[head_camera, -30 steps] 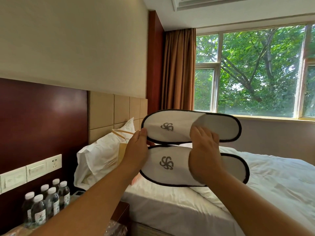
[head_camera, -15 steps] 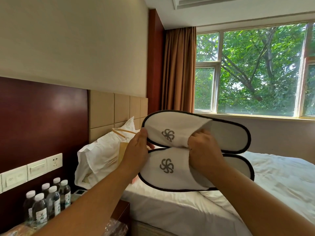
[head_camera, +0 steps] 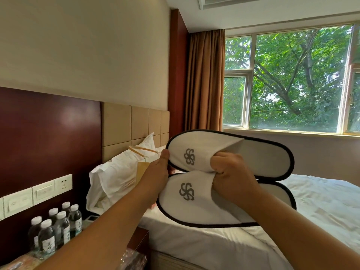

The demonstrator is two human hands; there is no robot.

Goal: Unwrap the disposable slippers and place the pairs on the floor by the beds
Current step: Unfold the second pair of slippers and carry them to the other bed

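I hold two white disposable slippers with dark trim and a grey swirl logo up in the air over the bed. The upper slipper [head_camera: 259, 152] lies above the lower slipper [head_camera: 189, 209], both with toes to the left and no wrapper on them. My left hand [head_camera: 157, 172] pinches the toe ends, thumb on the upper slipper's rim. My right hand [head_camera: 231, 176] grips the edges of both toe covers with curled fingers. The lower slipper's heel is partly hidden behind my right forearm.
A bed [head_camera: 321, 207] with white sheets and a pillow [head_camera: 115, 176] lies below. A paper bag with tan handles [head_camera: 142, 168] leans on the pillow. Several water bottles [head_camera: 54, 230] stand on the nightstand [head_camera: 140, 238] at lower left. Crumpled clear plastic [head_camera: 132, 260] lies near it.
My right hand has gone from resting flat over both slippers to curling its fingers on the toe-cover edges. The upper slipper has shifted to the right and tilted.
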